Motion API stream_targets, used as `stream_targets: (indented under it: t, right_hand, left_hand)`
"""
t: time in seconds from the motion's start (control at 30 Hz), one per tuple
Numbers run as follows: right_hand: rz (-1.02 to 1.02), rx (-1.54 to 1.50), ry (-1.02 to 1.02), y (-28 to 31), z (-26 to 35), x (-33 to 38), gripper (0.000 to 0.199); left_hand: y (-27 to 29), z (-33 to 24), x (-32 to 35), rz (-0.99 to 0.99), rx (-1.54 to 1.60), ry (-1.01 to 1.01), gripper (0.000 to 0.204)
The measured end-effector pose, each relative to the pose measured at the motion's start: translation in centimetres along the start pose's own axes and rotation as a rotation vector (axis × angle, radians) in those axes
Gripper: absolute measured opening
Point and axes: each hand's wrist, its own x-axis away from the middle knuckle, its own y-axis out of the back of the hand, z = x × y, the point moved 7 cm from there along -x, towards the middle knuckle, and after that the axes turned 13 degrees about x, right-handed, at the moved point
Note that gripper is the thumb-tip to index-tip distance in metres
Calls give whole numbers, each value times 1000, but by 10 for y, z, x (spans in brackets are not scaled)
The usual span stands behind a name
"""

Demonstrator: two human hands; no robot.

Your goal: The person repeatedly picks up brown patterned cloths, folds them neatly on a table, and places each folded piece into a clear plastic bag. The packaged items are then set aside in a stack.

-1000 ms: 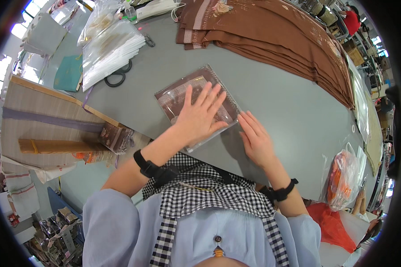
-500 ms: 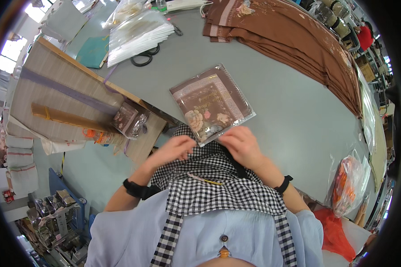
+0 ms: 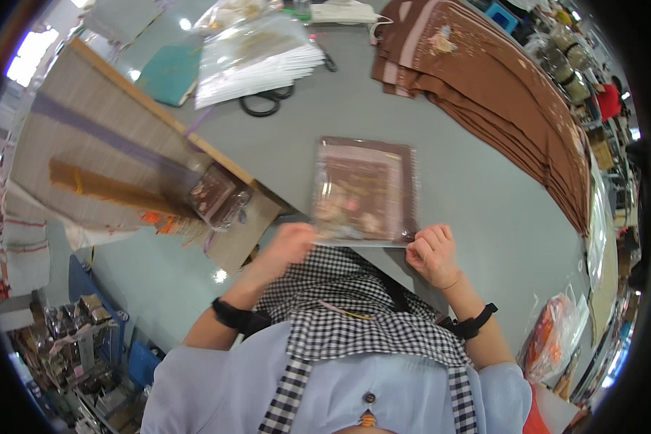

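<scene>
The left hand (image 3: pixel 291 243) is smeared by motion at the packet's (image 3: pixel 362 184) near left corner, so its grip cannot be told. The right hand (image 3: pixel 434 254) curls at the other near corner, its fingertips hidden; whether they pinch the film is unclear. The packet's flower print is blurred. The scissors' (image 3: pixel 260 110) blades are hidden by the bags (image 3: pixel 257 65). The top edge cuts off the brown cloth (image 3: pixel 503 90). The smaller packet (image 3: pixel 213 194) is blurred, and the distant red figure (image 3: pixel 609 103) is too small to make out.

On the table (image 3: pixel 484 195), packet (image 3: pixel 365 189) at near edge; scissors (image 3: pixel 276 95) behind it, left; cloth stack (image 3: pixel 492 94) behind, right
</scene>
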Motion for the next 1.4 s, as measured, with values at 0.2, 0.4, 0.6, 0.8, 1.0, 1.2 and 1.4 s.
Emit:
stream_targets:
  t: [0.2,0.4,0.6,0.8,1.0,1.2,1.4]
  right_hand:
    - [-33,-167,54,17,14,1,24]
    - [-261,-321,118,53,25,-17,28]
    - [-140,-312,-228,35,-6,-15,29]
    - [121,-129,-183,-35,-7,-1,30]
    - [163,-52,-225,-54,-5,4,33]
    - [200,34,-200,-51,-2,-1,35]
    - [180,22,-208,-43,-2,-2,36]
  left_hand:
    - [-9,-99,65,-486,-1041,-871,27]
    - [-95,-98,66,16,-1488,-626,46]
    - [6,-173,196,-383,-1330,-370,44]
    - [186,-82,169,-640,-363,-137,31]
    - [376,0,78,-1000,126,-484,25]
    - [457,119,13,-872,511,-338,40]
    - [411,-13,50,-1398,-712,-344,59]
